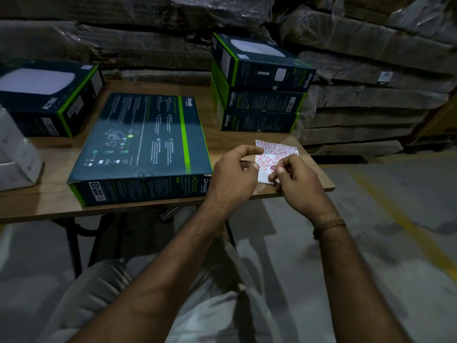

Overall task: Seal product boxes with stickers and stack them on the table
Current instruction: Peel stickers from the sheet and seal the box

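Head view, dim light. I see a wooden table (pixel 306 167) with folding legs, standing on a grey floor (pixel 385 243) that carries a yellow painted line.

Sticker sheet (pixel 273 157): white backing with many small red-outlined stickers, lying at the near right corner of the table. My left hand (pixel 235 174) rests at its left edge, fingers curled, thumb and forefinger touching the sheet's edge; grip narrow, holding the sheet down. My right hand (pixel 294 179) is on the sheet's near part, thumb and forefinger pinched together on one sticker; I cannot tell whether the sticker is already off the backing. A beaded bracelet (pixel 329 225) sits on the right wrist.

Flat box (pixel 146 144): dark blue-grey with a green stripe, printed side up, lying at the table's near edge, just left of the left hand. Its near right corner flap looks slightly raised.

Stack of boxes (pixel 259 95): three of the same kind, one on another, at the far right of the table, beyond the sticker sheet. The top one sits slightly turned against the two below.

Another box (pixel 47 95) of the same kind lies at the far left of the table. A white object (pixel 17 154) stands at the left edge; I cannot make out what it is.

Behind the table: wrapped cartons (pixel 371 82) piled high.
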The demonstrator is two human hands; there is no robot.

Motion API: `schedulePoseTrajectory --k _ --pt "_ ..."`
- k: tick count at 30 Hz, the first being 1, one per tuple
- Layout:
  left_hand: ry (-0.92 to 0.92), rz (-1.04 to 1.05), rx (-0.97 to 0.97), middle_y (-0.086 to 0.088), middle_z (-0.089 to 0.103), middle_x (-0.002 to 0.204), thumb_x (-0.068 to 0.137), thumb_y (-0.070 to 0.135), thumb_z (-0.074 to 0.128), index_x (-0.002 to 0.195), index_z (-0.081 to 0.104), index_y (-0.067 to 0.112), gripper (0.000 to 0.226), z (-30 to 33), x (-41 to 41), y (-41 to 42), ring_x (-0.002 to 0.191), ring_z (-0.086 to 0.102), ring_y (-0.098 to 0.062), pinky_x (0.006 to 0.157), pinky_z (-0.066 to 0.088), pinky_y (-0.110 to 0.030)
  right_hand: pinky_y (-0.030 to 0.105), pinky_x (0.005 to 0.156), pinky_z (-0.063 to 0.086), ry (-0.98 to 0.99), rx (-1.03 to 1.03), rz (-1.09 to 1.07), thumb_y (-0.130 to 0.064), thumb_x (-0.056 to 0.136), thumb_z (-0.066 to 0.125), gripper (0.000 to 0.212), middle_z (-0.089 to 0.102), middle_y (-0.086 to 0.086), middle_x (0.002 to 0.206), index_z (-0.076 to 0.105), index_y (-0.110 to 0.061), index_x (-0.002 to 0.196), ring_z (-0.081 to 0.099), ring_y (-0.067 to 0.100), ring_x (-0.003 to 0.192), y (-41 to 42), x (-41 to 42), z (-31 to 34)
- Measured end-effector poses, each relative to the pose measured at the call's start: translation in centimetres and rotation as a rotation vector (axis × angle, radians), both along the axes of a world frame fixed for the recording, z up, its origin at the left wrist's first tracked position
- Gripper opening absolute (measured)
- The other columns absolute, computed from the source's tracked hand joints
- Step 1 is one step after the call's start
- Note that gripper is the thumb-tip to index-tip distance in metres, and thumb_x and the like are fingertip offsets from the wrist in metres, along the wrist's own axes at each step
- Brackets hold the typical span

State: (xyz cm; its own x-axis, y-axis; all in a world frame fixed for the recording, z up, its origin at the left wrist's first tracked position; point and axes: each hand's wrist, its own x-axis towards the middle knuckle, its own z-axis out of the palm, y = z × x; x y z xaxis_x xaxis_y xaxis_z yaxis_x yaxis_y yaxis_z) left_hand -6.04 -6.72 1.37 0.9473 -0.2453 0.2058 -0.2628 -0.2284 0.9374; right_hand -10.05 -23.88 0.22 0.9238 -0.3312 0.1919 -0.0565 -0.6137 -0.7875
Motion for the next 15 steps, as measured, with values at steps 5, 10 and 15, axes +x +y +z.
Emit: schedulePoseTrajectory --k 5,10,15 --pt "-0.145 0.06 0.025 0.02 0.075 0.106 0.102 0.016 0.067 0.121 0.072 0.031 0.025 1.2 -1.4 2.9 0.089 0.07 0.0 0.072 0.054 -0.013 0.016 0.064 0.05 -0.061 -0.062 0.152 -0.019 0.103 0.065 0.006 0.07 -0.011 0.102 0.06 -0.022 0.103 0.065 0.01 0.077 2.3 -0.7 1.4" --pt "-0.216 0.07 0.14 0.02 0.071 0.087 0.099 0.022 0.076 0.119 0.076 0.024 0.021 1.9 -2.0 5.3 0.073 0.07 0.005 0.067 0.055 -0.013 0.037 0.078 0.057 -0.107 -0.107 0.275 -0.019 0.099 0.072 0.01 0.071 -0.013 0.096 0.063 -0.023 0.099 0.066 0.012 0.08 4.8 -1.0 2.8" --pt "-0.267 0.153 0.193 0.015 0.063 0.064 0.093 0.033 0.083 0.096 0.079 0.027 0.008 1.8 -3.3 7.4 0.059 0.062 0.0 0.054 0.043 -0.012 0.04 0.075 0.06 -0.142 -0.122 0.378 -0.014 0.095 0.074 0.017 0.07 -0.015 0.096 0.061 -0.026 0.096 0.068 0.017 0.079 6.7 -1.9 4.0"
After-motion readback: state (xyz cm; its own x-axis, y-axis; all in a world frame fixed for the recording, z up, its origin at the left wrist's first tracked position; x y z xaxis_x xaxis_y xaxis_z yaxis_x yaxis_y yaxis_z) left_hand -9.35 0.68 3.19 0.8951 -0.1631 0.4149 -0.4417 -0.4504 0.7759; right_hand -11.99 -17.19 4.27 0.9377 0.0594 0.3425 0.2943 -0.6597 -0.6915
